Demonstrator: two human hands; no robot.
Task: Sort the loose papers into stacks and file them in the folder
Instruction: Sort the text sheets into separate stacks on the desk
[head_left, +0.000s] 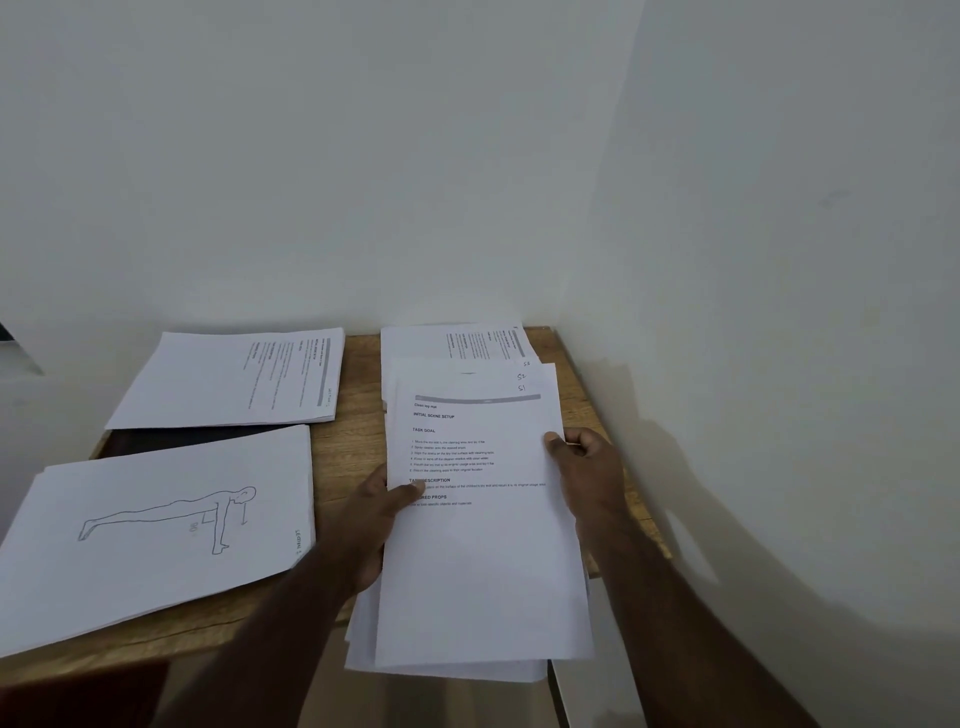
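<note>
Both hands hold a bundle of printed text sheets (483, 566) above the table's near right part. My left hand (371, 525) grips its left edge, thumb on the top page. My right hand (589, 470) grips the right edge, thumb on top. Behind the bundle lies a stack of text pages (457, 343) at the far right. A second text stack (228, 379) lies at the far left. A stack topped by a plank-pose line drawing (156, 525) lies at the near left. A dark folder (171, 439) shows between the two left stacks, mostly covered.
The wooden table (348, 441) stands in a corner between white walls, one behind and one close on the right. Its front edge runs along the lower left, with dark floor below.
</note>
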